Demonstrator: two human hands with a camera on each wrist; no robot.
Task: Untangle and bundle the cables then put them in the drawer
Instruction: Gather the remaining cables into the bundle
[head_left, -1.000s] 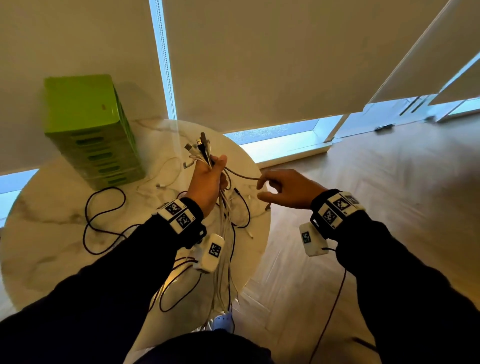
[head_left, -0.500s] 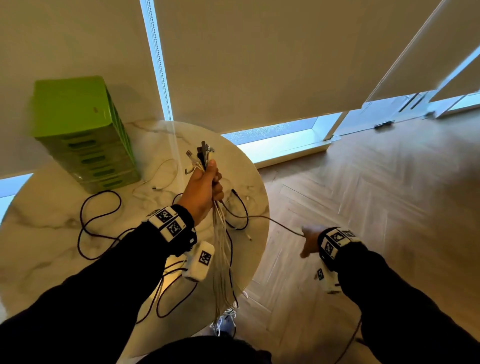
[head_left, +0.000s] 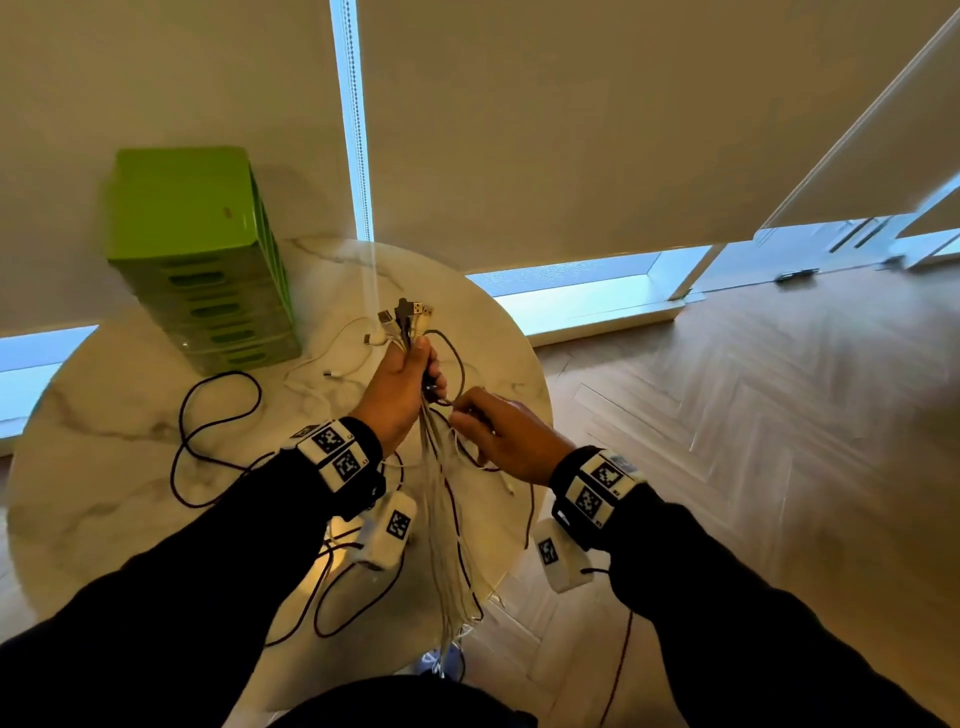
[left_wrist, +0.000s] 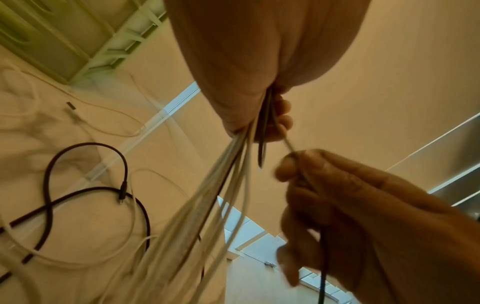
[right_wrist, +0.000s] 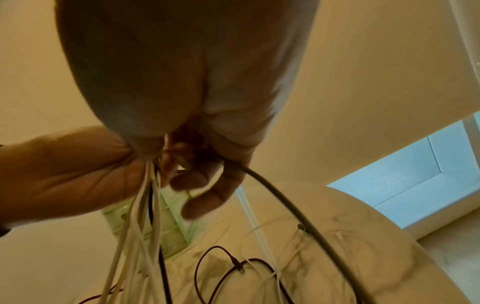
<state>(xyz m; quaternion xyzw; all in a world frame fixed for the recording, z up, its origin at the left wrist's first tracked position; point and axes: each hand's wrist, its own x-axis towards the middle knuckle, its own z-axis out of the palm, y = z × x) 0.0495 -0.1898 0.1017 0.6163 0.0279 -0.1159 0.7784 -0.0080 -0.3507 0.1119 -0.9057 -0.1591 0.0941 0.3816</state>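
Cables (head_left: 447, 499), mostly thin white ones, hang limp and light from the left hand (head_left: 397, 395), fisted round them just below their plugs, raised above the round marble table (head_left: 104, 467). The right hand (head_left: 506, 434) pinches one dark cable (left_wrist: 289, 147) just under that fist. Being slack, they are probably best gripped near the plugs. More cables lie looped before the green drawer unit (head_left: 202, 260).
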